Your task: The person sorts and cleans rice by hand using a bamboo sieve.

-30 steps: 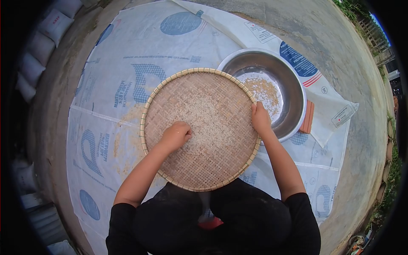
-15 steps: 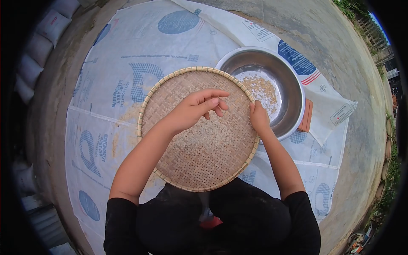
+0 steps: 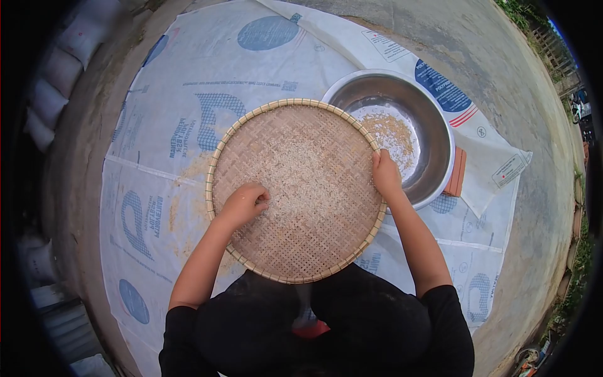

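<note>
A round woven bamboo winnowing tray (image 3: pixel 295 261) lies over my lap, its rim bound with lighter strips. Pale grains, which look like rice, are spread across its middle (image 3: pixel 301 182). My right hand (image 3: pixel 386 173) grips the rim on the right side, thumb over the top. Over the left part of the tray, my left hand (image 3: pixel 246 204) has its fingers curled together beside the grains. Whatever may be inside those fingers is too small or hidden to tell.
A steel basin (image 3: pixel 433 151) with yellowish grains (image 3: pixel 392 133) stands just beyond the tray at the right, beside red bricks (image 3: pixel 456 171). Printed white sacking (image 3: pixel 207 56) covers the concrete ground, with yellowish bits scattered at left. Filled sacks (image 3: pixel 63 69) line the left edge.
My left hand has moved from over the tray's centre back toward its left side, and its fingers have curled in. The grains in the middle now show more fully. My right hand keeps its hold.
</note>
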`<action>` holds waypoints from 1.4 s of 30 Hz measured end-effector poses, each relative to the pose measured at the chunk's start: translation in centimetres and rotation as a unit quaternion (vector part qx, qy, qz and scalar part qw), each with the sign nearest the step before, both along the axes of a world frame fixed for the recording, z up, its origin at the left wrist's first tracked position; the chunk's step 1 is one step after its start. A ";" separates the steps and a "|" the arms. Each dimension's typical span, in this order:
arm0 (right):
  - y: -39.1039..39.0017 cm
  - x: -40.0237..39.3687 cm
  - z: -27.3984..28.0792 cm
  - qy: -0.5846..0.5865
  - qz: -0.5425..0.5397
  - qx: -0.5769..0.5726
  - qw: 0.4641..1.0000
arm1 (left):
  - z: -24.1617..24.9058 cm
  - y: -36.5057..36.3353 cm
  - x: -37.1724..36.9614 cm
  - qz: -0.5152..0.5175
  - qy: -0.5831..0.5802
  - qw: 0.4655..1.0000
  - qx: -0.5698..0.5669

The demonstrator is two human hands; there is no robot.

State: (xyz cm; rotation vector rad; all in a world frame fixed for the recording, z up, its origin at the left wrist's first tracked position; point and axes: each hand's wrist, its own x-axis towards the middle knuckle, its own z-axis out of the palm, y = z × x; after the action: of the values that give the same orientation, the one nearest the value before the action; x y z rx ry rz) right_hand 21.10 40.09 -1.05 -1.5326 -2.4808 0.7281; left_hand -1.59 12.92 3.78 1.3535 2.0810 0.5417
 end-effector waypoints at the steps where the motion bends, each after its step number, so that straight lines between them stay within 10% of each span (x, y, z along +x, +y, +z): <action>1: -0.1 0.0 0.0 0.003 -0.001 0.002 1.000 | -0.1 0.0 0.0 -0.018 0.012 1.000 0.006; 12: -0.2 -0.1 0.1 0.004 0.000 0.000 1.000 | 0.5 1.2 0.5 -0.049 0.038 0.998 -0.003; 19: -0.3 -0.1 0.5 -0.011 -0.008 -0.008 1.000 | 9.7 9.8 3.7 0.037 -0.480 0.871 0.101; 22: -0.3 0.0 0.8 -0.012 -0.006 -0.003 1.000 | 10.4 10.3 5.0 -0.038 -0.429 0.878 0.209; 29: -0.1 0.1 0.3 -0.006 -0.001 -0.011 1.000 | 1.9 1.4 -0.2 0.198 -0.158 0.965 0.062; 42: -0.2 0.0 0.3 0.004 -0.007 -0.011 1.000 | 1.0 -2.3 0.7 0.007 0.031 0.999 0.004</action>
State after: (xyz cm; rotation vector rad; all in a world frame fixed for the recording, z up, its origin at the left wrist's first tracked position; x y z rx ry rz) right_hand 21.06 39.87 -0.78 -1.5504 -2.4627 0.7602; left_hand -0.87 10.66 4.80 1.3764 2.1416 0.5209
